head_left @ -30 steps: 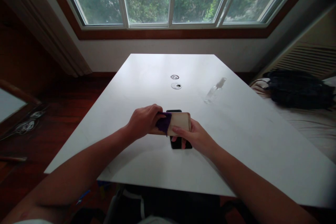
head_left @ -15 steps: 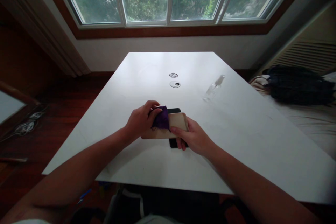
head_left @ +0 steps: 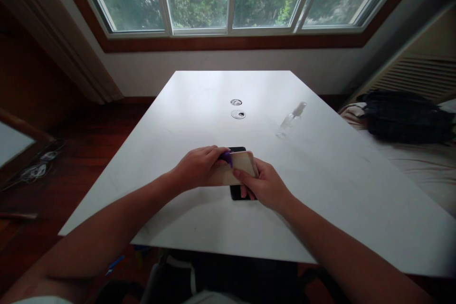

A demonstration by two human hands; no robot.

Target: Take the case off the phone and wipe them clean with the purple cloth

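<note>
White table below, the right hand grips a beige case.

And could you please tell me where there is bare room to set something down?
The white table has room between the clear plastic spray bottle and right forearm, and between its left edge and the two round inset discs. It is crowded mid-table: the left hand holds purple cloth, the right hand a flat beige case, above the black rectangular phone.
</note>
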